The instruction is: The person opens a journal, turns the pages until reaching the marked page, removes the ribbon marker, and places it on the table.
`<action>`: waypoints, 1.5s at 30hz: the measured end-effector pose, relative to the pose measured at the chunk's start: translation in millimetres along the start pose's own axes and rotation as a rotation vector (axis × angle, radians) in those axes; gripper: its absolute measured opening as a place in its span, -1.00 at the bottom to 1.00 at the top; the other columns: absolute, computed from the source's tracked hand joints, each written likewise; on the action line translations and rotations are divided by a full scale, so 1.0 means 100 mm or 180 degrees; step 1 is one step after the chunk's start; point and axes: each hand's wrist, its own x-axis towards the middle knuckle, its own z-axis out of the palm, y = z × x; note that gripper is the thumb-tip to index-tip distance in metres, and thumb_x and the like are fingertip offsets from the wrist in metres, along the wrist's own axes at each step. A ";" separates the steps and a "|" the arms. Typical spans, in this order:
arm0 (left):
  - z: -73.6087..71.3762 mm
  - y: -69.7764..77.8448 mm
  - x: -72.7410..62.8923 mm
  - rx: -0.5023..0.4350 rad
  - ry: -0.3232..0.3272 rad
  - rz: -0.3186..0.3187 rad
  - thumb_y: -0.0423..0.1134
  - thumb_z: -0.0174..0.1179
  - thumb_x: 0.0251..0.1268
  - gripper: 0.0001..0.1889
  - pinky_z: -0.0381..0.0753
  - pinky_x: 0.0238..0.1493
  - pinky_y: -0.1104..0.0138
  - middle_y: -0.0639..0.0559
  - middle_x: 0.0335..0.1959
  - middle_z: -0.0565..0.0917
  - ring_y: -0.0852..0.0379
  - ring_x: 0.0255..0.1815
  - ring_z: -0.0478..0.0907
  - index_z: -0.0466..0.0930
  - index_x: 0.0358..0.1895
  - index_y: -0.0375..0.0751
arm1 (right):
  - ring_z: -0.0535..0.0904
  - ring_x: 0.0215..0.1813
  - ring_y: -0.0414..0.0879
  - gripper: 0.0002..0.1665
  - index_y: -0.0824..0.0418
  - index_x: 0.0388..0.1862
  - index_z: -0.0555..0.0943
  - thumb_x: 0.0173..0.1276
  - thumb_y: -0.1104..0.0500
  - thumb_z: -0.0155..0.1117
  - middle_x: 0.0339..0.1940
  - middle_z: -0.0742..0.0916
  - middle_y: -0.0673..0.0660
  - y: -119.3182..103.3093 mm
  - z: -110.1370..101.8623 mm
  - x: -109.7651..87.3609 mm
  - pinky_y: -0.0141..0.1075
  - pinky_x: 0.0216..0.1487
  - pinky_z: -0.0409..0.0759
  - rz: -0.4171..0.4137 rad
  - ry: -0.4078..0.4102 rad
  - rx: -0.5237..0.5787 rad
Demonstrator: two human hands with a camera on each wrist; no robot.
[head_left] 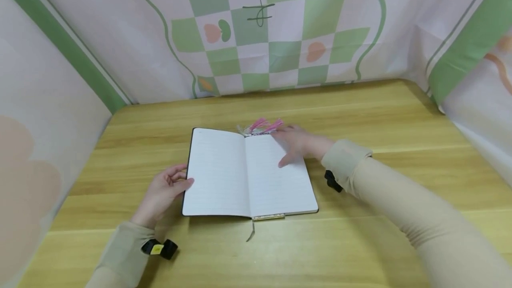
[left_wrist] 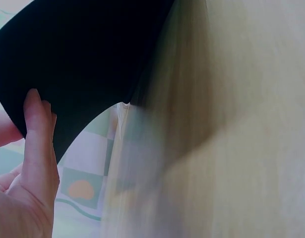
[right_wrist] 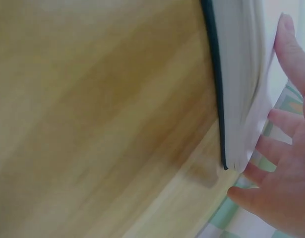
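Observation:
An open notebook (head_left: 218, 172) with blank, faintly lined pages and a dark cover lies in the middle of the table. My left hand (head_left: 166, 192) pinches its left edge, thumb on the page and fingers behind the cover. The left wrist view shows the underside of the dark cover (left_wrist: 88, 64) tilted up off the table. My right hand (head_left: 298, 141) rests at the upper right page with its fingers spread. In the right wrist view, the right thumb and fingers (right_wrist: 277, 151) lie loosely along the edge of the page block (right_wrist: 236, 89). Pink and pale tassels (head_left: 264, 126) stick out at the top edge.
A thin ribbon marker (head_left: 251, 231) hangs from the spine's bottom, beside the end of a patterned strip (head_left: 269, 217). The wooden table (head_left: 340, 243) is bordered by a green-and-white checked cloth (head_left: 288, 57) at the back and cloth on both sides.

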 end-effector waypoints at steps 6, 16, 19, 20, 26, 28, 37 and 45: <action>0.01 -0.01 0.01 0.0027 0.0027 -0.0025 -0.37 0.14 0.32 -0.42 0.57 -0.18 0.47 0.16 -0.25 0.58 0.35 -0.28 0.53 0.17 0.36 -0.41 | 0.01 0.50 0.26 0.16 0.37 0.43 0.16 0.02 -0.18 0.47 0.47 0.21 0.32 0.03 -0.04 0.03 0.13 0.46 -0.12 0.0078 0.0066 -0.0110; 0.00 -0.02 0.01 -0.0004 0.0033 -0.0041 -0.37 0.13 0.32 -0.41 0.57 -0.20 0.49 0.17 -0.27 0.61 0.37 -0.30 0.53 0.15 0.36 -0.42 | 0.07 0.45 0.30 0.13 0.29 0.39 0.27 -0.07 -0.19 0.51 0.43 0.31 0.28 0.01 -0.01 0.00 0.13 0.43 0.04 0.0210 0.0409 -0.0180; -0.01 -0.02 0.00 0.0012 0.0040 -0.0045 -0.36 0.13 0.32 -0.41 0.57 -0.19 0.49 0.19 -0.26 0.60 0.35 -0.29 0.52 0.15 0.37 -0.40 | 0.14 0.42 0.30 0.06 0.31 0.35 0.33 -0.05 -0.19 0.50 0.39 0.37 0.29 -0.03 0.01 -0.04 0.11 0.42 0.10 0.0106 0.0562 -0.0361; -0.01 -0.02 0.00 0.0023 0.0042 -0.0044 -0.36 0.13 0.32 -0.41 0.56 -0.19 0.48 0.19 -0.26 0.60 0.35 -0.28 0.52 0.16 0.37 -0.40 | 0.17 0.41 0.29 0.03 0.31 0.33 0.35 -0.03 -0.18 0.49 0.38 0.39 0.29 -0.04 0.01 -0.05 0.10 0.41 0.12 0.0069 0.0605 -0.0408; -0.01 0.00 0.00 0.0062 0.0033 -0.0043 -0.34 0.14 0.33 -0.41 0.56 -0.17 0.47 0.17 -0.23 0.59 0.34 -0.26 0.52 0.16 0.37 -0.38 | 0.28 0.37 0.29 -0.10 0.30 0.29 0.41 0.04 -0.12 0.45 0.34 0.41 0.37 -0.07 0.07 -0.15 0.07 0.35 0.26 -0.0199 0.0727 -0.0442; 0.00 0.01 -0.01 0.0057 0.0025 -0.0044 -0.34 0.14 0.33 -0.42 0.56 -0.16 0.46 0.16 -0.22 0.59 0.33 -0.25 0.52 0.17 0.36 -0.38 | 0.30 0.35 0.31 -0.12 0.30 0.29 0.41 0.05 -0.09 0.45 0.32 0.41 0.42 -0.07 0.09 -0.18 0.10 0.30 0.31 -0.0276 0.0750 -0.0368; 0.00 0.02 -0.01 0.0030 0.0013 0.0011 -0.37 0.13 0.32 -0.42 0.56 -0.16 0.48 0.15 -0.24 0.57 0.34 -0.27 0.51 0.17 0.36 -0.40 | 0.49 -0.22 -0.06 -0.22 0.28 0.30 0.40 0.09 0.19 0.47 -0.09 0.61 0.17 -0.10 0.14 -0.29 -0.19 -0.13 0.54 -0.0692 0.0736 -0.0008; 0.00 0.03 -0.02 0.0042 0.0057 0.0004 -0.38 0.14 0.31 -0.44 0.56 -0.18 0.48 0.14 -0.25 0.58 0.33 -0.27 0.52 0.20 0.35 -0.40 | 0.45 -0.22 -0.09 -0.32 0.29 0.27 0.42 0.10 0.53 0.09 -0.08 0.55 0.18 -0.17 0.20 -0.38 -0.30 -0.20 0.49 -0.1023 0.0822 0.0770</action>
